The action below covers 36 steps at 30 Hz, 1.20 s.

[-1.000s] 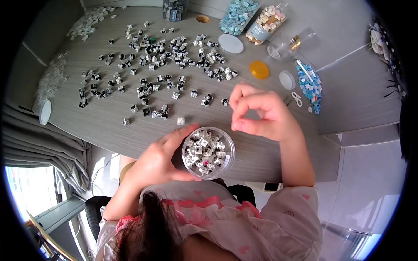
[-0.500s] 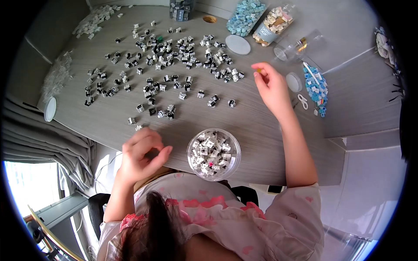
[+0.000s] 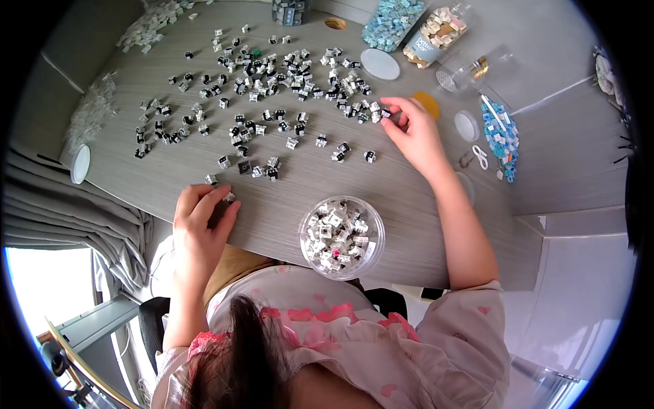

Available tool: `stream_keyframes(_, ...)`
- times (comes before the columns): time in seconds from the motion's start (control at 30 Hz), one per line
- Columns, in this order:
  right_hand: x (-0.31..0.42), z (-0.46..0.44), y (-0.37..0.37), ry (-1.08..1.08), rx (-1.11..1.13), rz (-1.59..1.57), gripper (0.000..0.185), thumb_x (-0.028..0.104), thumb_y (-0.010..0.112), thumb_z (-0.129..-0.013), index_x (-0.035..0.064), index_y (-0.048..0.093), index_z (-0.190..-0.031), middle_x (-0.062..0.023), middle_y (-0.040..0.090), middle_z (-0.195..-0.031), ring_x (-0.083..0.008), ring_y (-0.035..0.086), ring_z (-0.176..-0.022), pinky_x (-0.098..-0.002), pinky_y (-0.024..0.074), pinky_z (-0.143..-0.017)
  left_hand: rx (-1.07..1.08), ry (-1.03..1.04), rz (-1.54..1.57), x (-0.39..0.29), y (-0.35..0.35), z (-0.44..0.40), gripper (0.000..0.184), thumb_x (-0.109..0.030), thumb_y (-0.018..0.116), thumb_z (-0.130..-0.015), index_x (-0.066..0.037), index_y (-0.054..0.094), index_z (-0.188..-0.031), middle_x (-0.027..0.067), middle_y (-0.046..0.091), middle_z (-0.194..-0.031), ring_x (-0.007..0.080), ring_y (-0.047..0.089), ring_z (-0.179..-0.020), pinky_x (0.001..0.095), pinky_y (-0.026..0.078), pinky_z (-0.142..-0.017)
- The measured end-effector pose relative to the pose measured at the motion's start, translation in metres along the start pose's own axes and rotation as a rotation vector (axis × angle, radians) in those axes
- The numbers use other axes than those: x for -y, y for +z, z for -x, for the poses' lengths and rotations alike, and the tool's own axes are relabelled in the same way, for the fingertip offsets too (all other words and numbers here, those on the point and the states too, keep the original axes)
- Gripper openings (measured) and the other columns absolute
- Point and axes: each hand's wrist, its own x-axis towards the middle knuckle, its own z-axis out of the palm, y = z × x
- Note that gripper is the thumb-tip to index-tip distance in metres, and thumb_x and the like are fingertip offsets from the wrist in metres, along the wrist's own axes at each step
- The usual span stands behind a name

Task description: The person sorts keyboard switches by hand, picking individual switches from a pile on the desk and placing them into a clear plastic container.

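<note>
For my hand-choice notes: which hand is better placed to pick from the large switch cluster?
Right, probably: the right hand is at the clustered mechanical keyboard switches; the left hand is farther off, at another switch.

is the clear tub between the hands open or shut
Open: no lid shows over the tub's round rim, and the white and black switches inside are in plain view from above.

L grip [image 3: 198, 223] at switch [image 3: 229, 197], R grip [image 3: 417, 136] prob. likewise
</note>
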Motion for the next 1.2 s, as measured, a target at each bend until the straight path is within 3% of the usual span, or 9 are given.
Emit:
stream_keyframes(0.27, -0.004, -0.006, 0.009, -0.116, -0.125, 0.062, 0.031, 0.0, 0.064, -0.083, 0.0087, 0.067, -0.113, -0.0098, 0.059, -0.1, -0.0234, 0.057, -0.078, -0.0332, 0.0509, -0.072, 0.08, 0.164, 0.606, -0.048, -0.001, -0.005, 0.033, 0.002, 0.079, -0.074, 0.001, 0.068, -0.106, 0.0118, 0.071, -0.095, 0.0209, 0.065, -0.076, 0.0326, 0.054, -0.07)
stream_keyframes(0.43, -0.004, -0.01, 0.006, -0.276, -0.083, 0.247, 0.023, 0.008, 0.07, -0.082, 0.015, 0.074, -0.104, -0.0091, 0.056, -0.108, -0.0289, 0.05, -0.104, -0.0378, 0.0492, -0.082, 0.173, 0.457, 0.479, -0.081, -0.008, -0.027, 0.029, 0.001, 0.08, -0.071, -0.001, 0.066, -0.096, 0.0113, 0.07, -0.095, 0.0248, 0.064, -0.077, 0.0338, 0.051, -0.068)
stream_keyframes(0.53, -0.004, -0.011, 0.006, -0.241, -0.081, 0.144, 0.024, 0.013, 0.075, -0.079, 0.0155, 0.073, -0.103, -0.008, 0.057, -0.107, -0.0281, 0.051, -0.101, -0.0386, 0.0479, -0.085, 0.207, 0.508, 0.441, -0.093, -0.007, -0.033, 0.026, -0.001, 0.081, -0.07, -0.001, 0.068, -0.093, 0.0093, 0.068, -0.094, 0.0241, 0.062, -0.076, 0.0335, 0.049, -0.066)
stream_keyframes(0.73, 0.015, -0.008, -0.005, -0.387, -0.235, 0.369, 0.02, 0.016, 0.079, -0.076, 0.0128, 0.071, -0.094, -0.0048, 0.057, -0.103, -0.0277, 0.051, -0.099, -0.0378, 0.0465, -0.086, 0.243, 0.596, 0.306, -0.106, 0.0, -0.036, 0.026, -0.009, 0.08, -0.073, -0.003, 0.071, -0.098, 0.0079, 0.067, -0.097, 0.0221, 0.061, -0.078, 0.0346, 0.049, -0.069)
stream_keyframes(0.83, 0.03, -0.007, -0.015, -0.321, -0.278, 0.178, 0.02, 0.011, 0.078, -0.075, 0.0096, 0.07, -0.093, -0.0041, 0.065, -0.09, -0.0233, 0.058, -0.089, -0.0351, 0.0489, -0.079, 0.306, 0.574, 0.34, -0.098, 0.0, -0.037, 0.033, -0.015, 0.08, -0.073, -0.003, 0.072, -0.103, 0.0115, 0.065, -0.107, 0.0246, 0.061, -0.088, 0.0364, 0.049, -0.076)
stream_keyframes(0.93, 0.037, -0.006, -0.022, -0.146, -0.288, -0.087, 0.021, 0.008, 0.077, -0.077, 0.0074, 0.071, -0.097, -0.0042, 0.07, -0.084, -0.0172, 0.062, -0.081, -0.0312, 0.0496, -0.075, 0.293, 0.516, 0.532, -0.091, 0.01, -0.039, 0.046, -0.024, 0.084, -0.071, -0.003, 0.071, -0.109, 0.0173, 0.056, -0.124, 0.0302, 0.059, -0.105, 0.041, 0.05, -0.088)
stream_keyframes(0.97, 0.038, -0.01, -0.026, -0.083, -0.291, -0.177, 0.021, 0.007, 0.077, -0.078, 0.0067, 0.072, -0.098, -0.0042, 0.071, -0.083, -0.0149, 0.063, -0.078, -0.0298, 0.0497, -0.075, 0.385, 0.49, 0.64, -0.086, 0.012, -0.037, 0.079, -0.031, 0.091, -0.064, -0.003, 0.058, -0.13, 0.0223, 0.045, -0.138, 0.0372, 0.051, -0.124, 0.0457, 0.045, -0.102)
stream_keyframes(1.1, 0.04, -0.065, -0.059, -0.173, -0.508, -0.164, 0.028, 0.01, 0.076, -0.082, 0.0042, 0.072, -0.109, -0.0034, 0.072, -0.088, -0.0104, 0.062, -0.08, -0.0275, 0.05, -0.077, 0.441, 0.51, 0.749, -0.077, 0.044, -0.025, 0.124, -0.029, 0.096, -0.058, -0.006, 0.019, -0.153, 0.0261, 0.04, -0.145, 0.0409, 0.045, -0.133, 0.0451, 0.043, -0.107)
stream_keyframes(1.2, 0.035, -0.149, -0.092, -0.312, -0.747, -0.108, 0.026, 0.015, 0.075, -0.082, 0.0024, 0.073, -0.105, -0.0081, 0.073, -0.086, -0.0167, 0.068, -0.08, -0.0301, 0.0527, -0.076, 0.461, 0.323, 0.891, -0.066, 0.07, -0.007, 0.131, -0.021, 0.098, -0.055, -0.012, 0.014, -0.154, 0.0266, 0.042, -0.144, 0.0368, 0.052, -0.128, 0.0483, 0.045, -0.105)
